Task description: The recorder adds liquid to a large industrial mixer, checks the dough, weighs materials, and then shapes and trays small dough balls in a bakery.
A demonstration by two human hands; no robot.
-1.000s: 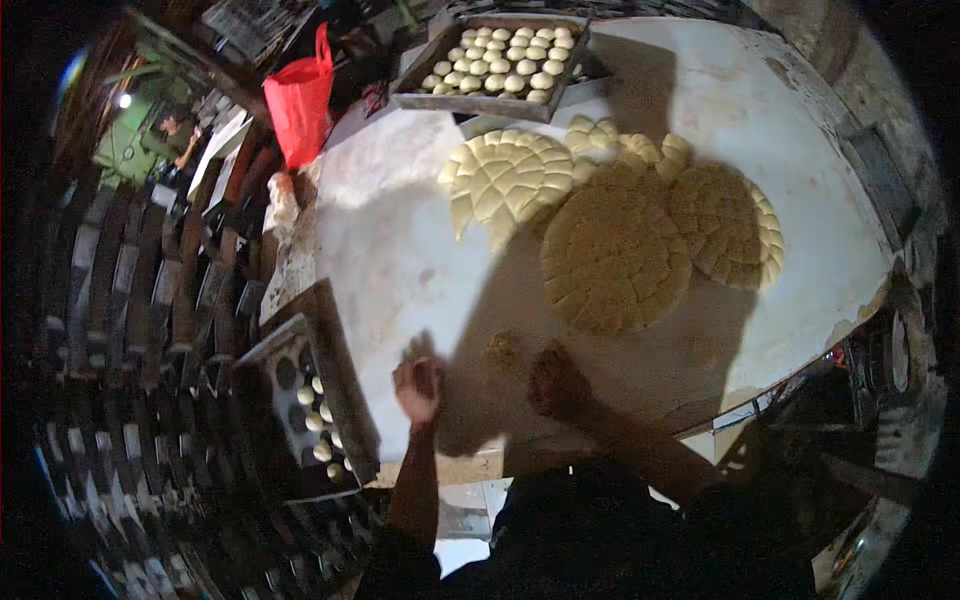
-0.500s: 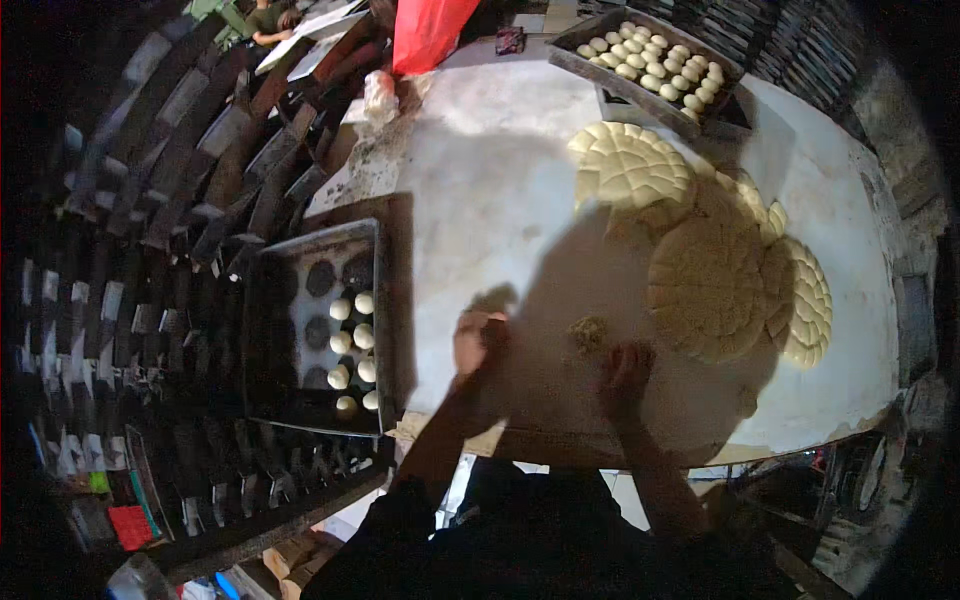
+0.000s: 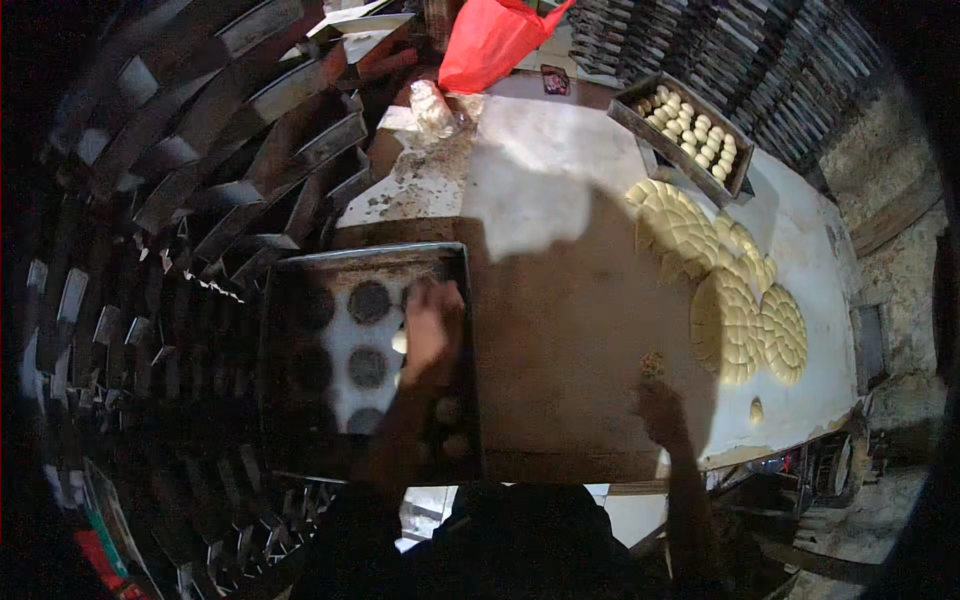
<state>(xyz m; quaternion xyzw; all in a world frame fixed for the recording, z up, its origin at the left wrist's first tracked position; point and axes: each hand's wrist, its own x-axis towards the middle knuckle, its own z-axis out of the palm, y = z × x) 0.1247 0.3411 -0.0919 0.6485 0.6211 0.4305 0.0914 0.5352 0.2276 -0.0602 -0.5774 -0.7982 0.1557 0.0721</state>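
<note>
My left hand (image 3: 432, 322) is over the right side of a dark baking tray (image 3: 365, 250), fingers bent downward. Whatever lies under its fingers is hidden. A pale dough ball (image 3: 400, 342) shows beside the hand, and others (image 3: 455, 445) sit in shadow nearer me. The tray's base has round dark patches. My right hand (image 3: 662, 415) is low over the shaded table (image 3: 560, 400), beside a small crumbly heap (image 3: 651, 364); its fingers are too dark to read. Farther right lie flat rounds of dough cut into pieces (image 3: 725, 325), with one small loose piece (image 3: 756, 410).
A second tray (image 3: 625, 115) full of dough balls stands at the far right. At the back are a red plastic bag (image 3: 500, 45), a clear bag (image 3: 430, 108) and a small dark packet (image 3: 555, 80). Stacked metal trays (image 3: 200, 150) crowd the left side.
My left hand has gone from the table to the tray at the left. My right hand stays near the crumbly heap. The view has turned left, so the table appears farther right.
</note>
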